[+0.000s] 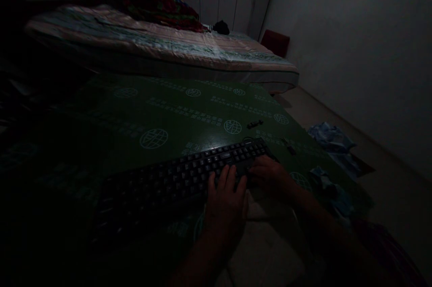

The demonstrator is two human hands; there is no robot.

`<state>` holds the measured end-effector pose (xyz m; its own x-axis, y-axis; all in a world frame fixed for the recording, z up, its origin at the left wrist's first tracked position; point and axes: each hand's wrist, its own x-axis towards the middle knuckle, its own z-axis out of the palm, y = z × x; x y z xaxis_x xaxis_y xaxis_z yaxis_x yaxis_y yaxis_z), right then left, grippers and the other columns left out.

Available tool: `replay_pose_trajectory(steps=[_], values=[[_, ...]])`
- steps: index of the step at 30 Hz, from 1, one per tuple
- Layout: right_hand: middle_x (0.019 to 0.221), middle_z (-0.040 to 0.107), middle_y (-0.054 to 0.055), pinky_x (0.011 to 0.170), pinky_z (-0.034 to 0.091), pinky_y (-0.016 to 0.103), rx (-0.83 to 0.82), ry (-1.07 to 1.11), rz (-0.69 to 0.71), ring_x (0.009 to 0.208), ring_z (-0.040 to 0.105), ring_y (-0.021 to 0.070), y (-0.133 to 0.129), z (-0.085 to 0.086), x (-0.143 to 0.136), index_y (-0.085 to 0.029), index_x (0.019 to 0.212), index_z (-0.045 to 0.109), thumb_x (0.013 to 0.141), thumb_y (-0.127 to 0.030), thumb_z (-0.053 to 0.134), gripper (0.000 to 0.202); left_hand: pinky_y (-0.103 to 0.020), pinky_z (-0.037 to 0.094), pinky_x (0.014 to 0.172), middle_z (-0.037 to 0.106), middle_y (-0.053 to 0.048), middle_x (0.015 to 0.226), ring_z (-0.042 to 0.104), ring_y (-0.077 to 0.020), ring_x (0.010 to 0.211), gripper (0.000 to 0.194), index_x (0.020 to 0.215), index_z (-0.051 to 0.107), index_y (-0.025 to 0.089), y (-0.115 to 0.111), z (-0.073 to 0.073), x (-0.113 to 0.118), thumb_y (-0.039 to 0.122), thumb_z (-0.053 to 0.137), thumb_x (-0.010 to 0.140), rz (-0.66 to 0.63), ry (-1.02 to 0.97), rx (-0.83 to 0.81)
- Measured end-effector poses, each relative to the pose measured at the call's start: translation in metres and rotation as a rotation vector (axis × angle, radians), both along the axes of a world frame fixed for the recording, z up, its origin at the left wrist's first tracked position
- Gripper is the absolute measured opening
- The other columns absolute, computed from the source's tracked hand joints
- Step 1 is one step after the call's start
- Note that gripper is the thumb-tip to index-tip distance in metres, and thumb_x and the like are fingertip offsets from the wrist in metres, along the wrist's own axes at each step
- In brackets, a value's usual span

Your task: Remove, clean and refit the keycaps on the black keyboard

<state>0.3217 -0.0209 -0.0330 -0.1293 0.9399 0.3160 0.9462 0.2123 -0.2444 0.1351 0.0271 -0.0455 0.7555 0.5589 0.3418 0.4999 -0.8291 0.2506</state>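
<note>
A black keyboard (175,179) lies slanted across the green printed board (189,111), its left end deep in shadow. My left hand (226,201) rests on the keyboard's lower right part, fingers stretched and spread over the keys. Close beside it, my right hand (270,172) touches the keyboard's right end, its fingers bent and drawn together. Whatever lies under or between those fingertips is too dark to make out. A small dark object (254,124) with a narrow middle sits beyond the keyboard. Another small dark piece (289,146) lies right of it.
Behind the board stands a bed (189,51) with a striped sheet and a red patterned blanket (158,3). Crumpled cloth (329,136) lies on the floor at right. More cloth (332,188) is at the board's right edge. A pale wall (364,44) bounds the right side.
</note>
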Motion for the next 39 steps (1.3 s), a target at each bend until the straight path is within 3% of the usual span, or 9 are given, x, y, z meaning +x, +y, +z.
replay_pose_trajectory(steps=[11,26,30,39], values=[[0.092,0.062,0.006,0.071,0.045,0.029,-0.047,0.008,-0.031,0.085,0.055,0.0179,0.004,0.004,0.005,-0.019,0.079,0.07,0.074,-0.018,0.073,0.006,-0.06,0.03,0.103,0.053,-0.016,0.136,0.044,-0.0331,0.128,0.034,0.119,0.06,0.021,-0.001,0.001,0.001,0.029,0.049,0.088,0.007,0.012,0.003],[0.098,0.062,0.009,0.074,0.051,0.034,0.131,0.039,0.012,0.091,0.058,0.0209,0.001,-0.01,0.009,-0.02,0.085,0.071,0.077,-0.024,0.07,0.009,-0.063,0.031,0.101,0.049,-0.02,0.138,0.039,-0.0373,0.131,0.037,0.122,0.059,0.025,-0.001,0.0,0.008,0.026,0.053,0.086,-0.017,0.038,0.069],[0.101,0.063,0.008,0.079,0.052,0.036,0.189,0.097,0.041,0.094,0.059,0.0205,-0.001,-0.012,0.007,-0.021,0.083,0.071,0.081,-0.025,0.066,0.007,-0.062,0.03,0.102,0.049,-0.019,0.137,0.039,-0.0365,0.131,0.037,0.121,0.06,0.023,-0.001,-0.002,0.007,0.026,0.054,0.085,-0.01,0.03,0.066],[0.115,0.062,0.012,0.093,0.049,0.045,0.163,0.232,0.002,0.114,0.055,0.0243,-0.008,-0.024,0.011,-0.022,0.098,0.071,0.084,-0.024,0.061,0.017,-0.062,0.031,0.101,0.05,-0.019,0.137,0.04,-0.037,0.13,0.038,0.122,0.059,0.023,-0.002,0.004,0.005,0.023,0.053,0.084,-0.018,0.035,0.026]])
